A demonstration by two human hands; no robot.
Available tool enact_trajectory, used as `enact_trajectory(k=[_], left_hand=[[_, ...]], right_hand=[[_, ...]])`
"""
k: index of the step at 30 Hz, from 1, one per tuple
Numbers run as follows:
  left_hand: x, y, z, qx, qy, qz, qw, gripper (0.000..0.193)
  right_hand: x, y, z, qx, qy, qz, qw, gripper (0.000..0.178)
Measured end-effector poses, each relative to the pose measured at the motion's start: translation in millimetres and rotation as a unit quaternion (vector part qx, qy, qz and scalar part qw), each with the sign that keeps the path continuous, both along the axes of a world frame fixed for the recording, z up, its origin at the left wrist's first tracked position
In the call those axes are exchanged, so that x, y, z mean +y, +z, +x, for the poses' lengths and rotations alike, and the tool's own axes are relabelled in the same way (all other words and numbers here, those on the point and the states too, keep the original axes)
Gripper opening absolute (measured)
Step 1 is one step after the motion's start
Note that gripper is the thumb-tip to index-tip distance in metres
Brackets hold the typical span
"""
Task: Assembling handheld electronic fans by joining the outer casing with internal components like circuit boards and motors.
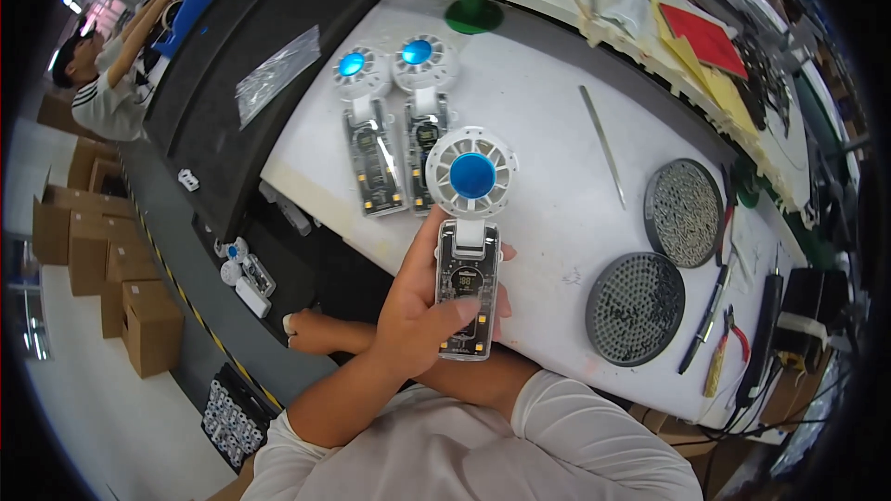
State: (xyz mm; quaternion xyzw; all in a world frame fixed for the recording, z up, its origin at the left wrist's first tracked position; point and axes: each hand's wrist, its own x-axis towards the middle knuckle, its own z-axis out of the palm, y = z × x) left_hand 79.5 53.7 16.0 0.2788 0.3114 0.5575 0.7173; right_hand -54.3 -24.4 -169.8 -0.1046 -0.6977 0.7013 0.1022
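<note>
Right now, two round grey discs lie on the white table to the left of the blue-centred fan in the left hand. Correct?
Not quite: the head view shows the two round grey discs on the white table to the right of the blue-centred fan in the left hand.

fan handle (469,264): glossy clear plastic | tabletop (538,93): smooth, matt | strip (602,144): smooth metal | carton (153,325): matt cardboard
</note>
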Motion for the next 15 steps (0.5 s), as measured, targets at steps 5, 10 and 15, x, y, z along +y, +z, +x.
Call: enact_trajectory(k=[5, 10, 15], left_hand=[[7, -6, 9, 0.035, -0.053, 0.063, 0.996, 0.097], [5, -9, 12, 0.086, -0.046, 0.066, 0.993, 0.098], [3, -10, 12, 0.083, -0.053, 0.075, 0.992, 0.097]], right_hand=[[5, 0, 4, -0.001, -0.014, 0.008, 1.000, 0.019], [4, -2, -1, 0.029, -0.017, 0.005, 0.999, 0.018], [-1, -5, -3, 0.016, -0.008, 0.006, 1.000, 0.019]])
